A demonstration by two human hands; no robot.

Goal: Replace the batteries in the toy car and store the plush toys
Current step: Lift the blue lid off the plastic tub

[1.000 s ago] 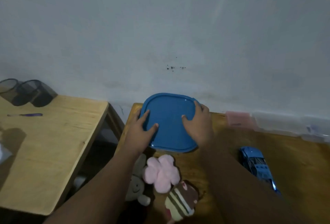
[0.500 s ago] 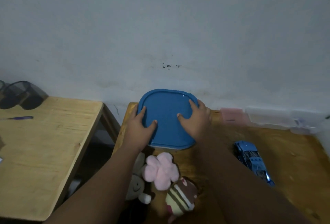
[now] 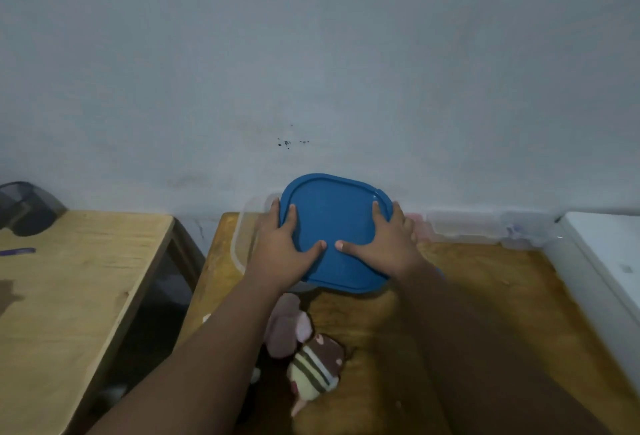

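**Q:** Where are my hands?

**A:** Both lie flat on the blue lid (image 3: 334,226). Your left hand (image 3: 285,252) and right hand (image 3: 382,251) are spread with straight fingers. The thumbs point at each other near the middle, and the outer fingers reach past the lid's side edges. Neither hand curls round anything; they press on the lid or steady it.

**Q:** What is under the lid?

**A:** A clear box (image 3: 239,244), against the wall at the back of the table (image 3: 491,299). The lid sits shifted to the right, so the box's left rim shows bare. I cannot tell whether the lid is going on or coming off.

**Q:** How will it handle?

**A:** It is probably light, thin plastic that flexes. The top looks smooth, so take it by the side edges, not the flat. The box looks light too and may slide under a push.

**Q:** And the toys?

**A:** The pink plush (image 3: 289,329) and striped plush (image 3: 317,363) lie touching, just in front of the box, between your forearms. They are soft and squashable, with nothing to break, so take each by the body. The car is not in view; your right arm may hide it.
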